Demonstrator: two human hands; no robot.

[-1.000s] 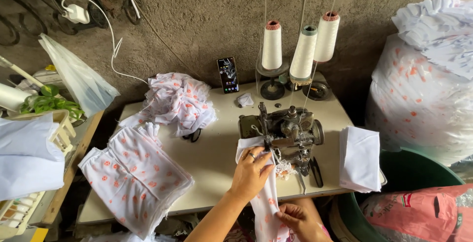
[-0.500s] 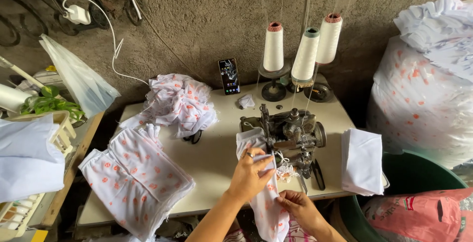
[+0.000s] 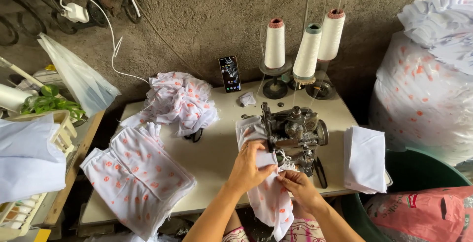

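A: Cream-coloured flat wooden table (image 3: 217, 158) is seen first, with the dark metal overlock sewing machine (image 3: 294, 133) set on its right half. What is being worked?

B: A white cotton strip printed with orange dots (image 3: 268, 200) is laid at the machine's front and hangs over the table edge. It is pressed flat under the left hand (image 3: 249, 165), fingers curled over the folded top; its lower edge is pinched by the right hand (image 3: 298, 188).

A: How is this handled well, by judgement?

B: The edge is best kept straight and taut between both hands, fingertips held clear of the needle area.

A: And the containers?

B: A huge clear plastic sack (image 3: 423, 89) at the right is stuffed with the same dotted cloth. A dark green round tub (image 3: 423, 170) below it is seen only in part; its contents cannot be told. Three white thread cones (image 3: 308, 50) are stood behind the machine.
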